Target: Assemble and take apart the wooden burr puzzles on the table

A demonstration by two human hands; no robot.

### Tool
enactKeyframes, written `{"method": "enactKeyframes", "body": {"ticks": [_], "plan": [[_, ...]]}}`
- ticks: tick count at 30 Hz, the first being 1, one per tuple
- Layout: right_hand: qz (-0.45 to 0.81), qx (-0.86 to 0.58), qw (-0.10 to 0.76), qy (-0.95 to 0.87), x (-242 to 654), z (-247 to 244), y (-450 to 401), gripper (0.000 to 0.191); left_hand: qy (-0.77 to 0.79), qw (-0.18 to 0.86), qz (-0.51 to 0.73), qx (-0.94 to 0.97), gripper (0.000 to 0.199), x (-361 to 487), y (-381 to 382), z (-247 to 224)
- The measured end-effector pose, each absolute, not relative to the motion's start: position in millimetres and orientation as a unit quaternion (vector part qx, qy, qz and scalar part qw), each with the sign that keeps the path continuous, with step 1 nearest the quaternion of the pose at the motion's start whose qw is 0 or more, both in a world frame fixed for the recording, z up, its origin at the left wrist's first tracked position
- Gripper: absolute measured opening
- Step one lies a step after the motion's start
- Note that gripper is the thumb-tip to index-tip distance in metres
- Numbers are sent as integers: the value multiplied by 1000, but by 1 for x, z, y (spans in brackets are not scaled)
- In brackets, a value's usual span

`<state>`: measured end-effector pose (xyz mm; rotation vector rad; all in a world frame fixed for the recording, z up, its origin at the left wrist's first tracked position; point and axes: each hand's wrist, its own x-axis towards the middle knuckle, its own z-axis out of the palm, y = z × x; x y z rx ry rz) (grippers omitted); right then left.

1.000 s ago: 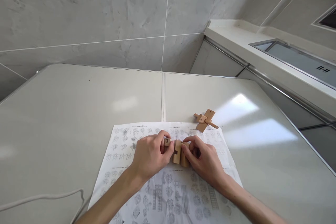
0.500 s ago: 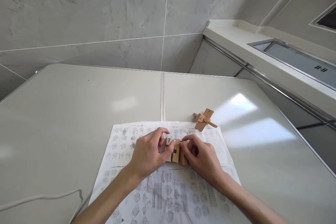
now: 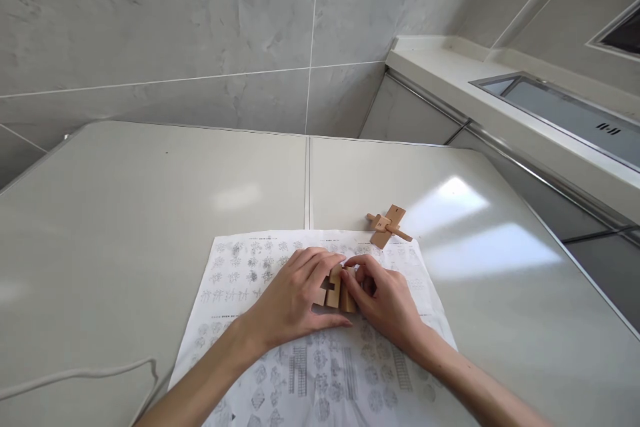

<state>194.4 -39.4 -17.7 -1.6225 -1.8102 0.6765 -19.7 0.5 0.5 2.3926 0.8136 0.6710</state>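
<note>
Pinches the rightmost wooden puzzle block (image 3: 349,301) narrowly between thumb and fingers of the right hand (image 3: 389,295). Holds the left hand (image 3: 289,295) spread wide around the middle block (image 3: 333,299) and left block (image 3: 319,297) (contact hard to tell), partly hiding both. Has all three side by side over a printed diagram sheet (image 3: 280,383), near an interlocked wooden assembly (image 3: 381,225).
</note>
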Motion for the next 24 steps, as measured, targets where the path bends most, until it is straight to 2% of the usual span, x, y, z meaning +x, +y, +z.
{"method": "enactKeyframes", "body": {"ticks": [7, 16, 24], "plan": [[276, -595, 311, -688, 195, -15, -40, 19, 296, 265, 254, 882, 91, -20, -1, 1], [295, -581, 310, -693, 195, -14, -39, 19, 290, 292, 259, 874, 74, -22, 1, -3], [307, -593, 327, -669, 197, -12, -39, 21, 367, 323, 261, 832, 66, -33, 10, -1]]}}
